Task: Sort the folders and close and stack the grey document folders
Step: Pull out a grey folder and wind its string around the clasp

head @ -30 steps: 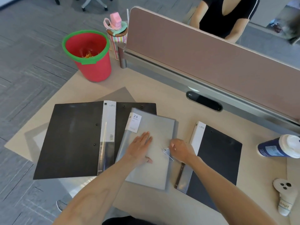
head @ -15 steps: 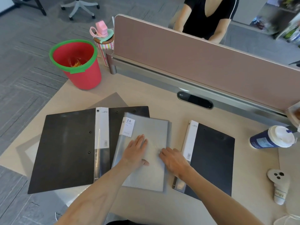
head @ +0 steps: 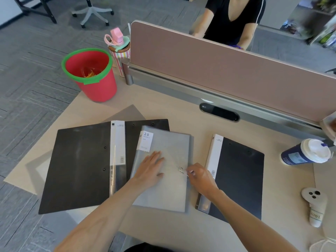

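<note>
since a moment ago the right hand (head: pixel 201 176) has lifted a small metal clasp (head: pixel 182 170) off the grey folder (head: pixel 169 179), pinching it between its fingertips. the left hand (head: pixel 150 170) lies spread flat on the closed grey folder, near the surface's (head: pixel 181 113) front edge. an open black folder (head: pixel 81 166) lies at its left, partly underneath, and a closed black folder (head: pixel 240 177) lies at its right.

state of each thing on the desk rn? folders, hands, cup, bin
grey folder: closed, flat, overlapping the open black folder
left black folder: open, flat
right black folder: closed, flat
left hand: open, palm flat on grey folder
right hand: pinching the folder's small metal fastener
coffee cup: lidded, on its side
red bin: upright, scraps inside
bottle: upright, capped
</note>
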